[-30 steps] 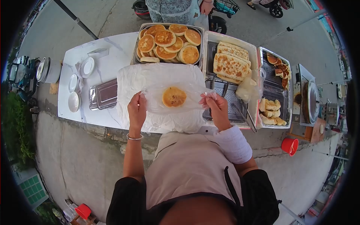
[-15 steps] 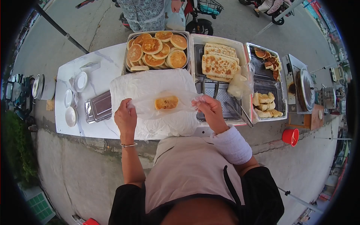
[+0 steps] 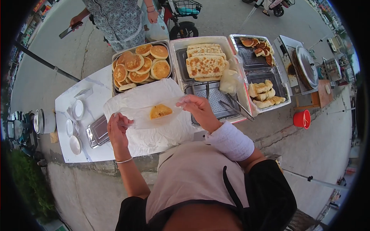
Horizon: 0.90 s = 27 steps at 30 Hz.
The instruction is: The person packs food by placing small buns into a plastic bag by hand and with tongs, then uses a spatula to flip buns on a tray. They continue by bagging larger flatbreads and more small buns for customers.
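Observation:
Between my two hands a clear plastic bag is stretched out, with a golden-brown flatbread piece inside it. Its left end is pinched in the fingers of my left hand. My right hand grips the other end, a little higher. Underneath lies a crumpled white cloth on the table. Round browned flatbreads are heaped in a metal tray just beyond the cloth. Right of that, rectangular browned flatbreads are stacked in another tray, close to my right hand.
Metal tongs rest on the perforated tray. A further tray holds folded breads and browned pieces. White dishes and a lidded metal box are at left. Across the stall a person holds a phone. A red bucket stands at right.
The view has turned, tilting the stall. The bagged flatbread now appears as a half-round shape. Both hands still hold the bag's ends. A phone in the other person's hand has come into view.

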Tool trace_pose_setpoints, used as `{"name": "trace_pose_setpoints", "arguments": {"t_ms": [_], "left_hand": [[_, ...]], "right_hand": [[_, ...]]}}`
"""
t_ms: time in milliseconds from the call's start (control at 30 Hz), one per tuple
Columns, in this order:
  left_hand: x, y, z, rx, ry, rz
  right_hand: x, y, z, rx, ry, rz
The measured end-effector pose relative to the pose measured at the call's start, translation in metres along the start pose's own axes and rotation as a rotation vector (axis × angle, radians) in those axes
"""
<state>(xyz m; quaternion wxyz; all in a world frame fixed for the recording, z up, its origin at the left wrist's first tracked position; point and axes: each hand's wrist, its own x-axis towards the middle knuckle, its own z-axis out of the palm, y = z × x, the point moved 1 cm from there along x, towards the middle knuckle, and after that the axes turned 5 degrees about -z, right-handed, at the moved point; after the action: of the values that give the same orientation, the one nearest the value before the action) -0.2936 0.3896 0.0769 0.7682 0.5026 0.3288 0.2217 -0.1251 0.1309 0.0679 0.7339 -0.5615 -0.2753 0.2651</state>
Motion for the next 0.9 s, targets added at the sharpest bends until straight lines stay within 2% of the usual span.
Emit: {"name": "trace_pose_setpoints", "arguments": {"t_ms": [133,267,333,433,500,567,633,733,833,900], "left_hand": [[-0.005,0.014,0.020,0.032,-0.025,0.009],[-0.006,0.011,0.029,0.009,-0.045,0.169],[-0.005,0.007,0.030,0.030,-0.043,0.143],[-0.003,0.000,0.030,0.087,-0.012,0.095],[-0.005,-0.005,0.028,0.073,0.001,0.088],[-0.006,-0.007,0.026,0.069,0.014,0.094],[-0.006,-0.008,0.027,0.074,0.031,0.098],[-0.005,-0.008,0.036,0.085,0.037,0.099],[-0.003,-0.006,0.046,0.127,0.063,0.083],[-0.003,-0.006,0.050,0.149,0.083,0.076]], "right_hand": [[0.006,-0.020,0.005,0.142,-0.049,0.016],[0.008,-0.015,0.004,0.184,-0.048,-0.051],[0.007,-0.004,-0.003,0.175,-0.068,-0.058],[-0.005,-0.009,-0.035,-0.394,-0.115,-0.133],[-0.010,-0.019,-0.074,-0.915,0.143,-0.420],[-0.017,-0.027,-0.121,-1.143,0.499,-0.402],[-0.019,-0.020,-0.170,-1.213,0.777,-0.349],[-0.036,0.033,-0.237,-1.431,0.687,-0.200],[-0.061,0.058,-0.247,-1.255,0.239,-0.265],[-0.079,0.054,-0.234,-1.190,0.217,-0.217]]}}
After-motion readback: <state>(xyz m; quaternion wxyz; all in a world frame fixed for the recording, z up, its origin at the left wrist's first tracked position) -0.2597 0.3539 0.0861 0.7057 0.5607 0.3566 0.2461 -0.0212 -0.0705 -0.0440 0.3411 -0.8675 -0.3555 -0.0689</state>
